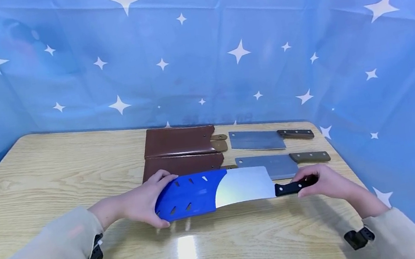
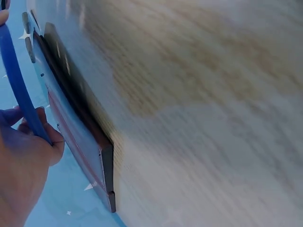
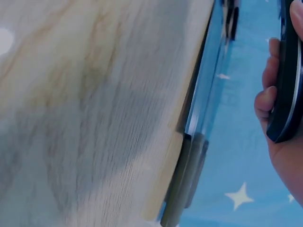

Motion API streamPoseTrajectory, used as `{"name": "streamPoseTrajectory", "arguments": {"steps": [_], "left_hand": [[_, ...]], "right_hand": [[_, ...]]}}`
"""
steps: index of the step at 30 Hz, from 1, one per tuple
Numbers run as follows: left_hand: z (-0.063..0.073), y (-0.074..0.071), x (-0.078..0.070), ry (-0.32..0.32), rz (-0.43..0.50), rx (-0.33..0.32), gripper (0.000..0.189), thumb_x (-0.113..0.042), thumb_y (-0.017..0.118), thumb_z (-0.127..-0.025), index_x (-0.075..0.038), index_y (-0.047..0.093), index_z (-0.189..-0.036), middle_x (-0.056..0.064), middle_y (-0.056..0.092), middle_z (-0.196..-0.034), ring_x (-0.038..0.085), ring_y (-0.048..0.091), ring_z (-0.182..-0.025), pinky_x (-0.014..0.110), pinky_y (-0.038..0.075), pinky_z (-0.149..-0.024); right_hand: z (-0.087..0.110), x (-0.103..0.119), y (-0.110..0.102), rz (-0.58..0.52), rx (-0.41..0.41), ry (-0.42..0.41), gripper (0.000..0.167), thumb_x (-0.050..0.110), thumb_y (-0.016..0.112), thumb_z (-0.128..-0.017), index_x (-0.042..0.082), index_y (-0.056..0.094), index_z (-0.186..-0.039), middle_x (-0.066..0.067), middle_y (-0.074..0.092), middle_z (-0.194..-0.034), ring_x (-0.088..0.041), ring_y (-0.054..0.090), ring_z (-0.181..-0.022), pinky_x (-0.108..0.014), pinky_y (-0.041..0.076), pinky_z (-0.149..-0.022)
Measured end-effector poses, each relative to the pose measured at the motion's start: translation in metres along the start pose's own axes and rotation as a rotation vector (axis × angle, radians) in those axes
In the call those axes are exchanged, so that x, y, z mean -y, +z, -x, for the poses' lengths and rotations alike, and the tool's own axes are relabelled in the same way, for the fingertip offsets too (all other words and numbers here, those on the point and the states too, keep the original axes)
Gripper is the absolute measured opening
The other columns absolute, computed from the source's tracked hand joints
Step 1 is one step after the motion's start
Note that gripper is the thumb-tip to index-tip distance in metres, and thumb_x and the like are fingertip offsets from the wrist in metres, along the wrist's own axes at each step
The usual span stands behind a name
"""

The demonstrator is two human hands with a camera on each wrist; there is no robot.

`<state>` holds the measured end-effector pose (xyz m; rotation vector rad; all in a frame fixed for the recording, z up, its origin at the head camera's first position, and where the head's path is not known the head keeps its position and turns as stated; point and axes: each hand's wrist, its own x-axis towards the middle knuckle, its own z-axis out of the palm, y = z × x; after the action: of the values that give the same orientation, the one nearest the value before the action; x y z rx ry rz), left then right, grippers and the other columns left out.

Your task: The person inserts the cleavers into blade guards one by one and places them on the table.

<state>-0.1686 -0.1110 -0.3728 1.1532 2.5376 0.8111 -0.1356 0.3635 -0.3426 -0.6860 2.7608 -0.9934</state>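
A cleaver with a bright blade (image 1: 245,185) and black handle (image 1: 288,188) is held level above the table, its far end inside a blue plastic blade guard (image 1: 198,192) with slits. My left hand (image 1: 142,203) grips the guard's closed end, thumb below and fingers over the top edge. In the left wrist view the guard (image 2: 16,78) shows edge-on in that hand. My right hand (image 1: 328,181) holds the handle, fingers wrapped round it; the handle (image 3: 285,106) also appears in the right wrist view. Part of the blade is bare between guard and handle.
Two brown leather sheaths (image 1: 179,141) with strap tabs lie at the back of the wooden table (image 1: 77,165). To their right lie two more cleavers, one dark-handled (image 1: 256,139) and one with an olive-brown handle (image 1: 310,157). A blue star-patterned curtain (image 1: 196,51) hangs behind.
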Motion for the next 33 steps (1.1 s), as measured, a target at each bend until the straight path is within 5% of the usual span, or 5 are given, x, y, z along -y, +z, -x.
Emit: {"name": "streamPoseTrajectory", "arguments": {"steps": [12, 22, 33], "left_hand": [[0.003, -0.011, -0.006, -0.003, -0.054, -0.037, 0.106, -0.035, 0.083, -0.057, -0.002, 0.031, -0.143, 0.010, 0.034, -0.133, 0.024, 0.042, -0.116, 0.040, 0.044, -0.091], [-0.015, 0.002, -0.018, -0.036, -0.066, 0.011, 0.105, -0.041, 0.080, -0.061, -0.006, 0.028, -0.145, 0.010, 0.031, -0.137, 0.027, 0.039, -0.121, 0.045, 0.042, -0.093], [-0.011, -0.002, -0.016, -0.057, -0.070, -0.002, 0.105, -0.042, 0.080, -0.061, -0.007, 0.028, -0.145, 0.010, 0.031, -0.138, 0.028, 0.038, -0.123, 0.047, 0.040, -0.096]], "right_hand": [[-0.011, 0.012, -0.003, 0.001, 0.030, -0.069, 0.022, 0.007, 0.077, -0.074, 0.003, 0.070, -0.094, 0.001, 0.066, -0.093, 0.000, 0.054, -0.070, -0.023, 0.046, -0.056], [-0.036, 0.033, 0.036, -0.078, 0.102, -0.090, 0.022, 0.011, 0.076, -0.075, 0.004, 0.071, -0.095, -0.012, 0.068, -0.091, -0.001, 0.054, -0.070, -0.025, 0.047, -0.058], [-0.046, 0.039, 0.044, -0.074, 0.100, -0.083, 0.022, 0.012, 0.078, -0.074, 0.004, 0.071, -0.094, -0.010, 0.067, -0.089, -0.003, 0.054, -0.070, -0.025, 0.047, -0.059]]}}
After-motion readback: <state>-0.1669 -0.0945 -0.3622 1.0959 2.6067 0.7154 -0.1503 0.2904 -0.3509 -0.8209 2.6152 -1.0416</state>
